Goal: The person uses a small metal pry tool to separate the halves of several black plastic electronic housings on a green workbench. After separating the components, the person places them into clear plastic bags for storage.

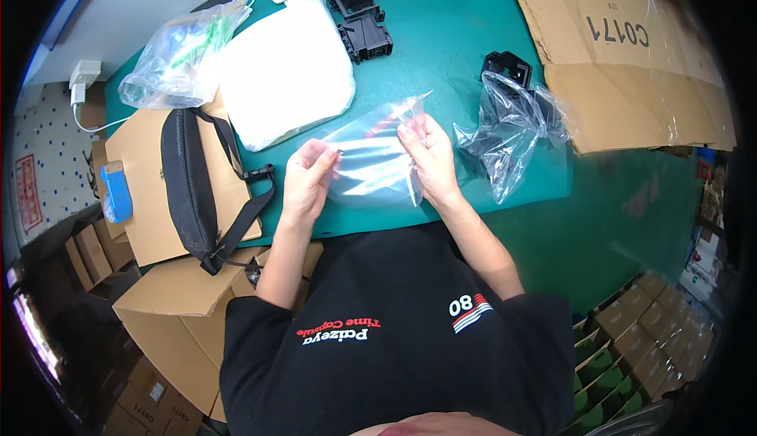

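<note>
A clear plastic bag (371, 172) is stretched between my two hands above the near edge of the green table (441, 34). My left hand (309, 177) pinches its left side between thumb and fingers. On the opposite side, my right hand (428, 156) grips the bag with the thumb on top. Nothing can be made out inside the bag. To the right lies another clear plastic bag (505, 148), crumpled, with dark contents. A black plastic part (507, 67) rests at its far end.
Several black plastic parts (366, 38) stand at the back, beside a white stack in plastic (288, 77). A clear bag with green items (189, 50) lies further left. A black waist bag (189, 188) rests on cardboard. The large cardboard box (623, 50) takes up the right side.
</note>
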A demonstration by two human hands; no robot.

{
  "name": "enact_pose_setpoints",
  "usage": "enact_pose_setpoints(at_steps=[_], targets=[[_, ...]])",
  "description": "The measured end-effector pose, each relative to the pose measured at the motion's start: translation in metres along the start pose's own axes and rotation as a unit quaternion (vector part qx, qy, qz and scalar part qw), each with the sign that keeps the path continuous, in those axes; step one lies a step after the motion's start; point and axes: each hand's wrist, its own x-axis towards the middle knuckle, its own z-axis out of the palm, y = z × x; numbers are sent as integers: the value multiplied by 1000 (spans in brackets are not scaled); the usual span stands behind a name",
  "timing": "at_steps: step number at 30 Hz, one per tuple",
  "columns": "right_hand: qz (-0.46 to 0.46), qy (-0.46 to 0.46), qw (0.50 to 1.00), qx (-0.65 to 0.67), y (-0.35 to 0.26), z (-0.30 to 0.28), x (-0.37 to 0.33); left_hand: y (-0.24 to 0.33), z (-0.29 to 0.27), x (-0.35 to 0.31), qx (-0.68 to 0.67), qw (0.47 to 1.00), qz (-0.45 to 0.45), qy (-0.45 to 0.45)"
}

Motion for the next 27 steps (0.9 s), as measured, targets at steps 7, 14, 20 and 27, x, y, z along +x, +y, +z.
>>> enact_pose_setpoints(at_steps=[7, 14, 20, 27], targets=[[101, 35, 989, 106, 4, -12, -5, 0, 14, 1, 156, 975, 95, 126], [165, 46, 985, -28, -13, -18, -8, 28, 9, 3, 205, 962, 122, 133], [-205, 125, 877, -416, -18, -36, -10, 31, 7, 8, 144, 960, 156, 183], [-215, -29, 895, -389, -60, 7, -40, 28, 35, 4, 241, 914, 266, 191]])
